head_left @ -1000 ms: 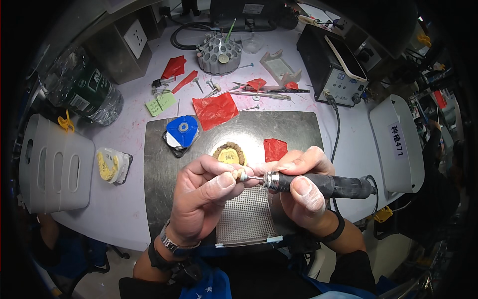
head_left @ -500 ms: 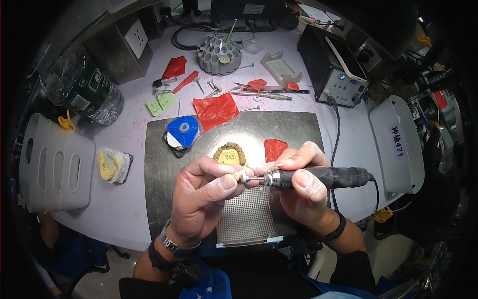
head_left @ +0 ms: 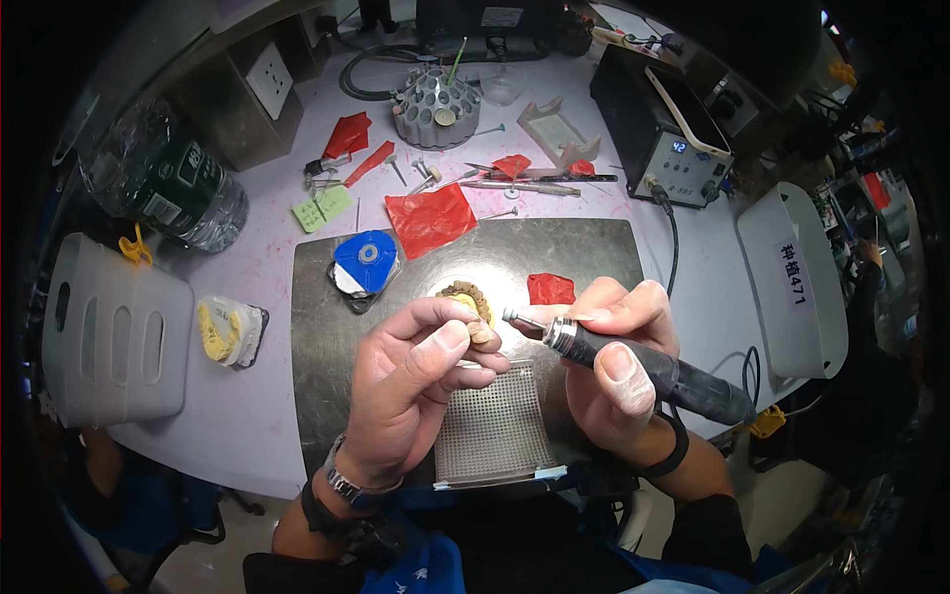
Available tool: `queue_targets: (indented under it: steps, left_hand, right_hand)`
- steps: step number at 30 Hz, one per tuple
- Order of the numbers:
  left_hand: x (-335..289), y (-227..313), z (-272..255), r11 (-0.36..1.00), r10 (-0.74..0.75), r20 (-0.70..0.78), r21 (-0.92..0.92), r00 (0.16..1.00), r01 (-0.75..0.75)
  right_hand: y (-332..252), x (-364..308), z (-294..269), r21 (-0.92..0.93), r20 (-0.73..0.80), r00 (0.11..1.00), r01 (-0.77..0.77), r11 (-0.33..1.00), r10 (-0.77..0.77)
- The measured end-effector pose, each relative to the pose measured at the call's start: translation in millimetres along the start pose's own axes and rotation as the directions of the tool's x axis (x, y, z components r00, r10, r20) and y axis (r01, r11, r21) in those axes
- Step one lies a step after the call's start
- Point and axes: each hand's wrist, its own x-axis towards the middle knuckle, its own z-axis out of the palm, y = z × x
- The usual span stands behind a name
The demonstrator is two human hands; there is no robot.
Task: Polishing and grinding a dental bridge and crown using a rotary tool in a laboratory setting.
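My left hand point(head_left: 411, 371) is closed, pinching a small tooth-coloured dental piece point(head_left: 479, 333) between thumb and fingertips. My right hand point(head_left: 623, 361) grips a black rotary handpiece point(head_left: 683, 381), its back end sloping down to the right. The handpiece's small pale grinding tip point(head_left: 511, 314) points left, a short gap from the piece. Just behind my left fingers a brown and yellow dental model point(head_left: 463, 291) lies on the dark metal plate point(head_left: 327, 396), partly covered by them. Beneath and between my hands is a perforated metal grille point(head_left: 495, 426).
A blue-and-white round case point(head_left: 364, 261) and red sheets point(head_left: 429, 218) lie beyond my hands. Another dental model point(head_left: 230, 331) stands left, beside a grey bin point(head_left: 119, 337). Further back are a bur holder point(head_left: 435, 109) and the black control box point(head_left: 658, 134); a white bin point(head_left: 792, 287) is right.
The handpiece tip has come away from the small dental piece, and its back end has swung downward. My left hand has turned slightly, still pinching the piece. The control box's display reading has changed.
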Motion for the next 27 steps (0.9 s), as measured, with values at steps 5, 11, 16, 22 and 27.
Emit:
queue_targets:
  steps: [5, 11, 16, 22, 27]
  left_hand:
    - [0, -3, 1, 0.995, 0.031, 0.012, 0.092, 0.999, -0.032]
    - [-1, -9, 7, 0.967, 0.115, -0.057, 0.237, 0.992, -0.098]
    - [-3, -7, 4, 0.959, 0.133, -0.04, 0.256, 0.99, -0.118]
    - [-3, -6, 5, 0.971, 0.137, -0.056, 0.203, 0.989, -0.123]
    - [-4, -6, 4, 0.98, 0.129, -0.042, 0.157, 0.991, -0.121]
  right_hand:
    - [3, -5, 3, -0.293, 0.22, 0.941, 0.315, 0.903, -0.257]
    - [5, -8, 4, -0.335, 0.19, 0.936, 0.345, 0.877, -0.295]
    - [8, -6, 2, -0.247, 0.194, 0.926, 0.365, 0.897, -0.323]
    - [6, -8, 1, -0.295, 0.189, 0.95, 0.296, 0.909, -0.248]
    - [9, -7, 3, -0.313, 0.181, 0.935, 0.348, 0.884, -0.304]
